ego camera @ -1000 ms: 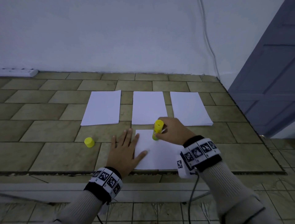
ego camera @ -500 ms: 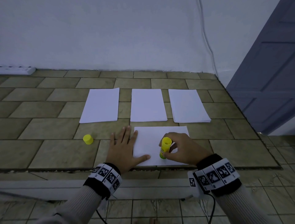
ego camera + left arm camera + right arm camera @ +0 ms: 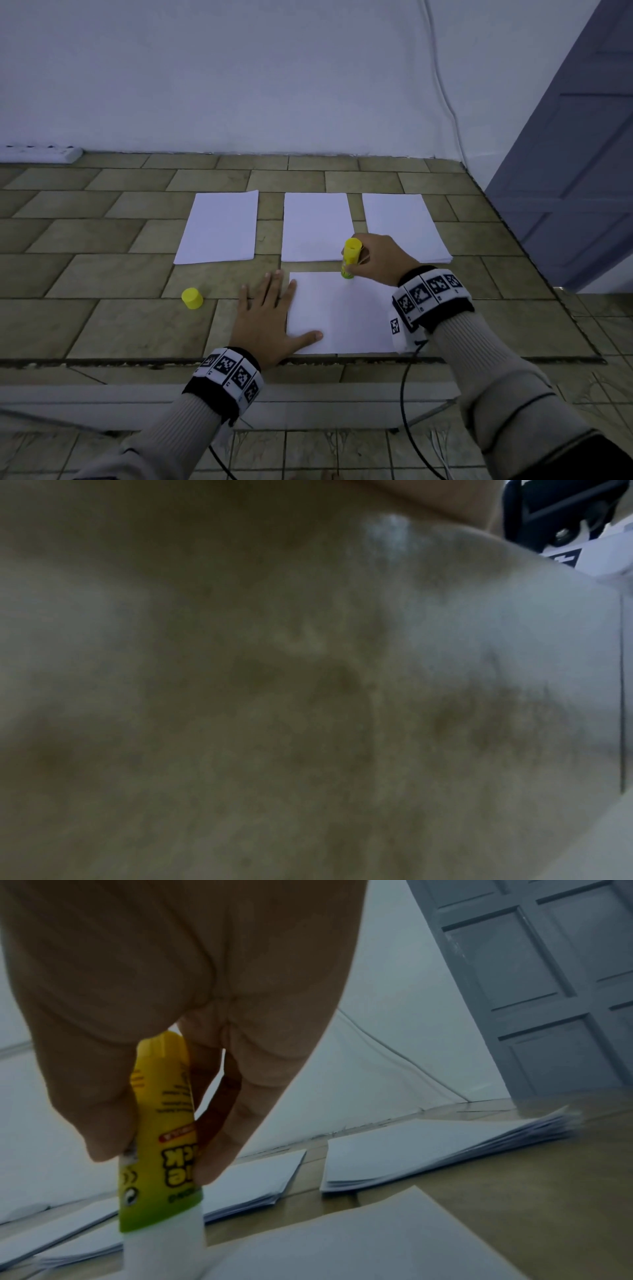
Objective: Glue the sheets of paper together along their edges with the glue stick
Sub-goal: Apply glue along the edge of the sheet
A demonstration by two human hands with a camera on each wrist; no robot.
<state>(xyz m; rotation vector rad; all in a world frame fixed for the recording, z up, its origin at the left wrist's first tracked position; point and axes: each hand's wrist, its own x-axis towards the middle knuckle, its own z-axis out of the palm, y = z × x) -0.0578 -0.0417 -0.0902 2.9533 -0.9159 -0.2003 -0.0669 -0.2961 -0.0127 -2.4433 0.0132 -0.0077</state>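
Head view shows the right hand grasping the glue stick round its barrel, tip down and tilted a little, on the far edge of the near sheet. Right wrist view confirms it: thumb and fingers pinch the yellow tube, and its white tip meets the paper close to the edge. The left hand lies flat with fingers spread, mostly on the tiled counter, its thumb and the side of its forefinger resting on the sheet's left margin. The left wrist view is only blur and adds nothing.

Beyond the sheet lie three stacks of paper: the left stack, the middle stack just past the glue tip, and the right stack. The yellow cap stands alone to the left of the pressing hand.

Risks, as I judge them: the sheet is pinned along one side only, so a sideways drag of the stick could swing or wrinkle its free right half. With the tip this near the edge, a stroke could run off onto the tiles and leave glue there, or smear the middle stack. Heavy pressure on a tilted stick could lay lumps rather than an even line
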